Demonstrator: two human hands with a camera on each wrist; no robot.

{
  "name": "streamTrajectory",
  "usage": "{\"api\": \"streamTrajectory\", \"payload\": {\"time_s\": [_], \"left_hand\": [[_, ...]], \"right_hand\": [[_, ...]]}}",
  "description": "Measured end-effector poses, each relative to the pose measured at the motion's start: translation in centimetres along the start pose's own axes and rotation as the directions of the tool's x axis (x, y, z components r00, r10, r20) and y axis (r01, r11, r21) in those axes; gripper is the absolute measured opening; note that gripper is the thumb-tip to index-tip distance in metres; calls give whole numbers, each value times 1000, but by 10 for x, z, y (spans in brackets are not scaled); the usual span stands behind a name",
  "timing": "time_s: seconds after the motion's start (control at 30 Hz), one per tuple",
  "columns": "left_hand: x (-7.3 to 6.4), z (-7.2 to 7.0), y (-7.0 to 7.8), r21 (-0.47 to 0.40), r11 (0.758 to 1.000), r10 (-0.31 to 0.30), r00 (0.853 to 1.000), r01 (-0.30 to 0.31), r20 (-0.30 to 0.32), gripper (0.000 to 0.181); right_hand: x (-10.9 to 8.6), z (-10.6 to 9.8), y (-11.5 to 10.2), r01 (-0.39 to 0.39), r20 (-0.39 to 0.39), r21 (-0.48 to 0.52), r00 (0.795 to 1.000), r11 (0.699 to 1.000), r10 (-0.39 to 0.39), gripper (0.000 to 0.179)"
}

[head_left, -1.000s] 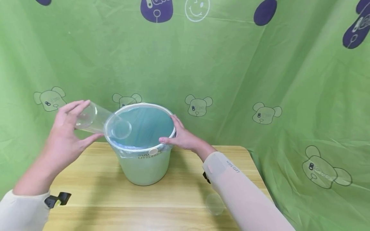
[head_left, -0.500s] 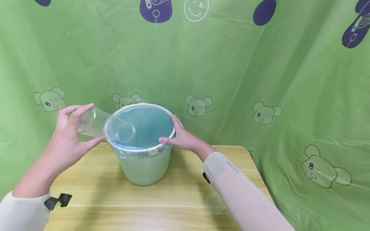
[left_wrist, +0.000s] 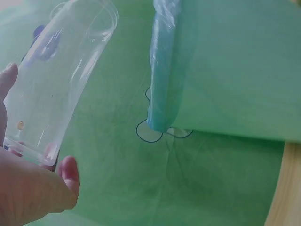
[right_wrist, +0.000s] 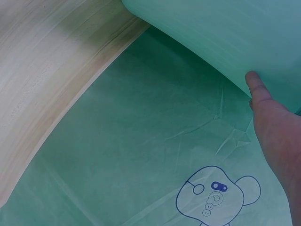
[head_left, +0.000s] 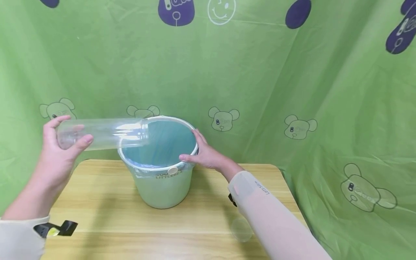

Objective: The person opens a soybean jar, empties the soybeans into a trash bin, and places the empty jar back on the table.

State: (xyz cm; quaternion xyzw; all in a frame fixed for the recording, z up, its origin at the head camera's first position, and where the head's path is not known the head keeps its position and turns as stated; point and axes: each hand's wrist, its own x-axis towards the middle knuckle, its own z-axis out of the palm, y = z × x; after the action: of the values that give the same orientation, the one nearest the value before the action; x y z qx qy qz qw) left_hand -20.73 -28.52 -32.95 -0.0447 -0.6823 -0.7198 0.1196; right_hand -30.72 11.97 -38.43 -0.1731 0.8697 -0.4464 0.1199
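My left hand (head_left: 58,159) grips a clear plastic jar (head_left: 104,131) by its base end. The jar lies level in the air, its other end over the left rim of a pale green bucket (head_left: 162,193). My right hand (head_left: 208,153) holds the bucket's right rim, thumb on the near side. A thin plastic bag (head_left: 139,171) lines the bucket and folds over its rim. In the left wrist view the see-through jar (left_wrist: 70,70) stands apart from the bucket's lined edge (left_wrist: 162,70). The right wrist view has the thumb side of my right hand (right_wrist: 280,132) against the bucket.
A clear round disc (head_left: 241,230), like a lid, lies on the wooden table (head_left: 136,227) by my right sleeve. Behind the table and along its right side hangs a green cloth (head_left: 260,72) printed with bear heads. The bucket stands towards the table's back edge.
My left hand has moved left and turned the jar from slanting down into the bucket to level, drawing its end back towards the rim. The right hand and bucket stay put.
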Motion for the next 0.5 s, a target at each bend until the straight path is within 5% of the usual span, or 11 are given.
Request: {"api": "streamTrajectory", "payload": {"time_s": [0.2, 0.37, 0.5], "left_hand": [[-2, -17, -19, -247, 967, -35, 996, 55, 85, 58], [-5, -28, -34, -294, 950, -67, 987, 109, 148, 60], [-16, -30, -47, -241, 964, -65, 980, 110, 186, 75]], "right_hand": [[-2, 0, -1, -6, -2, -7, 1000, 1000, 6, 130], [-2, 0, -2, -10, -13, -3, 1000, 1000, 10, 128], [-1, 1, -1, 1, -24, -1, 1000, 1000, -1, 128]]}}
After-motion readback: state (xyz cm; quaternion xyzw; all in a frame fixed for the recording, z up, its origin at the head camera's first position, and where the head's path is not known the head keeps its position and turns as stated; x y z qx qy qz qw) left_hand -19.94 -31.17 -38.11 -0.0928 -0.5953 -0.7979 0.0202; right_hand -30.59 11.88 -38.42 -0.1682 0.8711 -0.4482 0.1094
